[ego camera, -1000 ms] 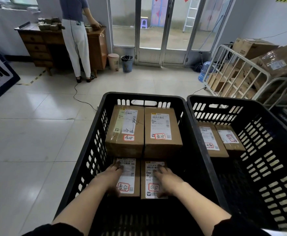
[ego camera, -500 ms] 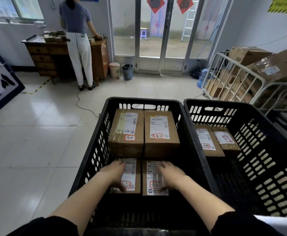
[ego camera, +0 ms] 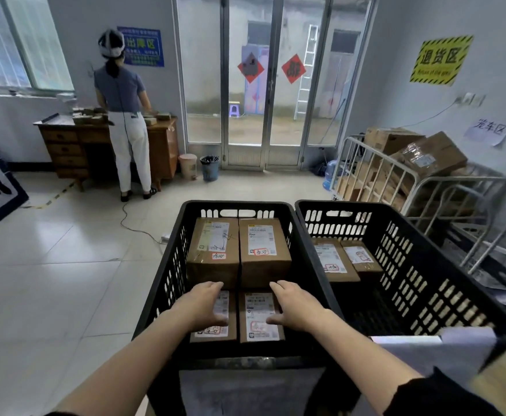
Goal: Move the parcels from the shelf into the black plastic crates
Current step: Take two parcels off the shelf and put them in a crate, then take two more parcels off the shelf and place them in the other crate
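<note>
1. Two low parcels lie side by side, labels up, at the near end of the left crate (ego camera: 167, 280): the near-left parcel (ego camera: 215, 336) and the near-right parcel (ego camera: 259, 318). They sit just in front of two tall parcels (ego camera: 212, 250), which fill the far end.
2. Both hands are open, with relaxed fingers holding nothing. The left hand (ego camera: 205, 307) is over the near-left parcel and hides most of its label. The right hand (ego camera: 296, 306) is at the right edge of the near-right parcel. I cannot tell whether either palm is touching cardboard.
3. A second ago both palms lay flat on the two labels, fingers pointing forward. They have since drawn apart, and the right hand has slid off its label, which now shows almost whole. The low parcels have not shifted, so I judge this pair set down and released.
4. The left crate now holds four parcels and its floor looks covered. The right crate (ego camera: 344, 204) holds two parcels (ego camera: 332, 259) at its far end with bare floor nearer, so it probably has room for the next load. No shelf can be picked out with certainty.
5. The view has tilted upward. The other person (ego camera: 122, 115) at the wooden surface (ego camera: 65, 136) now shows up to the headgear, where earlier the top was cut off. A yellow wall sign (ego camera: 440, 60) is now fully visible. A metal cart (ego camera: 374, 163) of cartons stands beyond the right crate.
</note>
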Motion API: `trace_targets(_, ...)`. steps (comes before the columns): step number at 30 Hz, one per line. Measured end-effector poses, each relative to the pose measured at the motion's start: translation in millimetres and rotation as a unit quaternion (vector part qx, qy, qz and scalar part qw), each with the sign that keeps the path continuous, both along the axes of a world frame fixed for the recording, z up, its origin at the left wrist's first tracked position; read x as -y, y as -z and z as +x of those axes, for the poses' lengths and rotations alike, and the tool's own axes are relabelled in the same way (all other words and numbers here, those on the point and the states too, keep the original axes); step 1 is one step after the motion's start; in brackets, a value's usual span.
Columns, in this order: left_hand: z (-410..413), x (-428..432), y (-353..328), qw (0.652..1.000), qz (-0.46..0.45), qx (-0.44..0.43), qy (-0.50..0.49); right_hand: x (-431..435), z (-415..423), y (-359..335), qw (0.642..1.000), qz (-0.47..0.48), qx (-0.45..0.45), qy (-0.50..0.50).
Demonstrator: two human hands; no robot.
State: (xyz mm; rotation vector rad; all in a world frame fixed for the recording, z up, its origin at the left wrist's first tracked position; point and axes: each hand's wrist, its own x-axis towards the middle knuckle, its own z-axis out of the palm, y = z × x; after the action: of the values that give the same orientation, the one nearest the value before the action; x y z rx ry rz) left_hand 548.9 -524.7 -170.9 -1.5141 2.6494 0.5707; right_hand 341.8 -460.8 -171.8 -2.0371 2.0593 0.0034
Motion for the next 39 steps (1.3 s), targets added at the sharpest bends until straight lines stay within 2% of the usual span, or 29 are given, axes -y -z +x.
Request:
trace_targets(11, 0, -79, -55, 0.993, -0.096, -0.05, 0.037, -110, 3, -44, 0.99, -0.119, 0.012, 0.07)
trace_targets(23, -60, -184, -62, 0.976, -0.117, -0.094, 0.159, -262, -27, -51, 0.969, -0.139, 0.014, 0.206)
trace_targets(32, -131, -265, -61, 0.954, -0.134, -0.08, 0.257, -378, -62, -57, 0.929, -0.13, 0.03, 0.346)
trace_targets(39, -190, -364, -72, 0.921, -0.136, -0.123, 0.344, -500, -84, -72, 0.895, -0.143, -0.009, 0.423)
